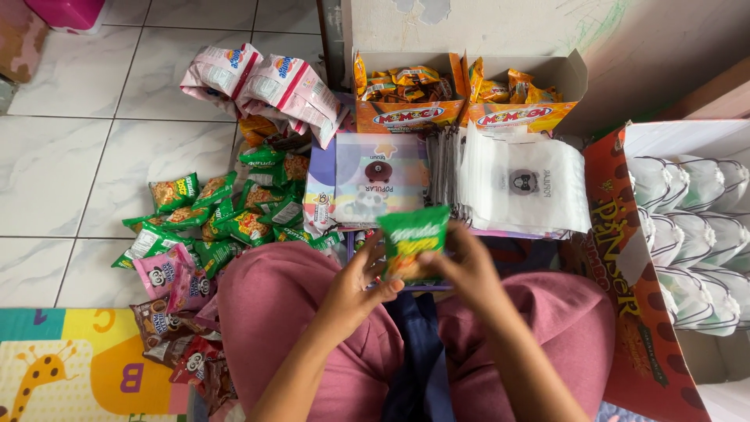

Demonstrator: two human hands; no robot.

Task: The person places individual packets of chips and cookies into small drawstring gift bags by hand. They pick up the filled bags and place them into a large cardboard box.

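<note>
Both hands meet over the lap on one green snack packet (412, 241). The left hand (355, 285) pinches its lower left corner with fingers half curled; the right hand (469, 270) closes round its right edge. The packet stands upright between them, just above the knees. With only the edges pinched, I judge it could slip free and drop into the gap between the legs, or crumple if the fingers tighten.

Just beyond the hands lies a flat printed bag (375, 184) with a cartoon figure, and to the right of the right hand a stack of white bags (523, 184) stands on edge. A careless sweep of that wrist could topple the stack. I cannot tell whether the bag in front is open at all.

Left of the left hand, green packets (211, 215) lie scattered on the floor (62, 172), with pink and brown packets (176, 305) nearer the knee; an elbow swinging out might scuff them about.

Farthest off, two open orange boxes (469, 98) sit against the wall, beside pink-and-white packs (262, 82).
</note>
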